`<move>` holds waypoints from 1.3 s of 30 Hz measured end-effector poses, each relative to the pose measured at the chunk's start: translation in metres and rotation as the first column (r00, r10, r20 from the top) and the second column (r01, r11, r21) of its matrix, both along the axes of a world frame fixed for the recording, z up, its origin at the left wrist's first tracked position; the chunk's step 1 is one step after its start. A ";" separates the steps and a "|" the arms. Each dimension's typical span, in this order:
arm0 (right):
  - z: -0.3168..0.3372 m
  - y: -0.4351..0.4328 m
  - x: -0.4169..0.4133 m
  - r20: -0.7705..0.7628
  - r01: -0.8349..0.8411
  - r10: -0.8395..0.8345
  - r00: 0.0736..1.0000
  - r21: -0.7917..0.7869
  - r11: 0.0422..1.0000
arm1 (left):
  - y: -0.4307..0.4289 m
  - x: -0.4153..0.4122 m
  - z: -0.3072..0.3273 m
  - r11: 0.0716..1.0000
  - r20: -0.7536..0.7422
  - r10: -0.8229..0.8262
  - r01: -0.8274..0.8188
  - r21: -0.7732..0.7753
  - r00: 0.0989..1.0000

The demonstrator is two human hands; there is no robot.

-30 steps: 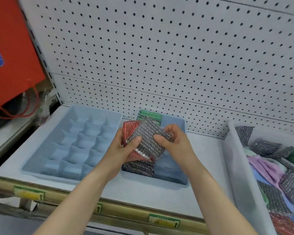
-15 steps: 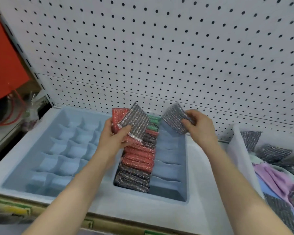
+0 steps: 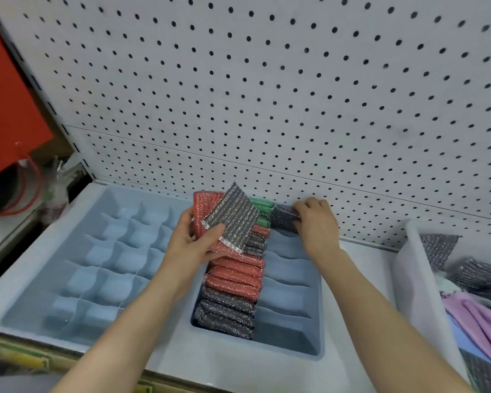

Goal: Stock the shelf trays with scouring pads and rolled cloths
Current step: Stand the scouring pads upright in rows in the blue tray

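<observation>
My left hand (image 3: 192, 241) grips a small stack of scouring pads, a grey one (image 3: 233, 218) on top of a red one (image 3: 207, 204), above the left column of the narrow blue tray (image 3: 318, 316). That column holds several upright pads (image 3: 233, 282) in grey, red and green. My right hand (image 3: 316, 222) pinches a dark grey pad (image 3: 284, 219) down in the rear slot of the tray's right column. The other slots of that column hold nothing.
A wide blue compartment tray (image 3: 20, 290) stands to the left with bare cells. At the right a white bin (image 3: 414, 279) holds more grey pads and purple cloths (image 3: 476, 316). Pegboard (image 3: 267, 95) backs the shelf; a red bag (image 3: 9, 114) hangs at far left.
My right hand took a grey pad off the stack and lowered it into the rear slot of the right column. The left hand stayed near the tray with the remaining pads.
</observation>
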State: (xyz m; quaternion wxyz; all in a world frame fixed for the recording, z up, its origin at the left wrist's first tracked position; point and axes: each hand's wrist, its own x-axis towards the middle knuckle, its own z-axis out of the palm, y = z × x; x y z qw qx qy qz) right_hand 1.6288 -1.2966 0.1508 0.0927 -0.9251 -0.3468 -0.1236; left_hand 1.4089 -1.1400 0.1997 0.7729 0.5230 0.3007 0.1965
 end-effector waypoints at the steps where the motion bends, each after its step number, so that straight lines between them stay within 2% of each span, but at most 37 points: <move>1: 0.003 -0.001 -0.004 -0.033 0.004 -0.001 0.999 0.081 0.997 | -0.001 0.000 0.001 1.000 0.003 -0.009 0.009 0.002 1.000; 3: 0.020 -0.002 -0.018 -0.138 0.023 0.028 0.990 0.355 0.935 | -0.004 0.001 0.001 0.999 0.015 -0.039 0.039 0.012 0.999; 4: 0.034 -0.001 -0.028 -0.278 0.057 0.096 0.956 0.498 0.865 | -0.006 0.003 0.002 0.998 0.021 -0.057 0.057 0.018 0.998; 5: 0.047 0.001 -0.038 -0.464 0.123 0.208 0.861 0.588 0.800 | -0.008 0.004 0.002 0.997 0.021 -0.078 0.077 0.026 0.997; 6: 0.057 0.002 -0.046 -0.618 0.177 0.333 0.712 0.617 0.767 | -0.011 0.007 0.003 0.994 0.015 -0.102 0.102 0.034 0.995; 7: 0.063 0.002 -0.051 -0.692 0.175 0.410 0.594 0.609 0.774 | -0.014 0.009 0.004 0.991 0.010 -0.127 0.127 0.043 0.992; 8: 0.066 0.000 -0.055 -0.703 0.106 0.434 0.563 0.583 0.806 | -0.018 0.011 0.005 0.988 0.004 -0.144 0.143 0.052 0.990; 10: 0.070 -0.008 -0.058 -0.656 -0.054 0.453 0.603 0.533 0.844 | -0.024 0.015 0.005 0.981 -0.021 -0.164 0.165 0.100 0.986; 15: 0.078 -0.026 -0.049 -0.528 -0.297 0.522 0.669 0.454 0.840 | -0.032 0.020 -0.001 0.945 -0.074 -0.255 0.264 0.194 0.964; 16: 0.077 -0.028 -0.047 -0.515 -0.288 0.495 0.700 0.430 0.856 | -0.034 0.020 -0.003 0.940 -0.082 -0.256 0.268 0.210 0.963; 18: 0.076 -0.035 -0.038 -0.528 -0.158 0.412 0.743 0.460 0.874 | -0.034 0.020 -0.008 0.946 -0.088 -0.220 0.234 0.224 0.972; 20: 0.078 -0.045 -0.027 -0.537 0.022 0.323 0.779 0.538 0.842 | -0.029 0.019 -0.012 0.965 -0.085 -0.149 0.164 0.205 0.985; 22: 0.079 -0.053 -0.014 -0.480 0.105 0.209 0.852 0.548 0.830 | -0.023 0.016 -0.015 0.983 -0.064 -0.073 0.083 0.162 0.995; 26: 0.066 -0.044 -0.008 -0.274 -0.014 0.112 0.955 0.335 0.942 | -0.018 0.013 -0.012 0.993 -0.017 -0.003 0.005 0.114 1.000; 29: 0.054 -0.027 -0.010 -0.155 -0.083 0.119 0.981 0.224 0.971 | -0.017 0.011 -0.009 0.992 -0.019 0.011 -0.008 0.127 1.000; 34: 0.049 -0.008 -0.009 -0.097 -0.165 0.192 0.976 0.235 0.958 | -0.012 0.007 -0.010 0.985 -0.056 0.013 -0.003 0.174 0.998; 36: 0.044 -0.007 -0.006 -0.126 -0.159 0.191 0.973 0.231 0.960 | -0.011 0.006 -0.009 0.984 -0.056 0.016 -0.006 0.176 0.998; 39: 0.027 -0.011 -0.001 -0.137 -0.132 0.148 0.980 0.118 0.984 | -0.011 0.005 -0.007 0.986 -0.049 0.016 -0.007 0.169 0.999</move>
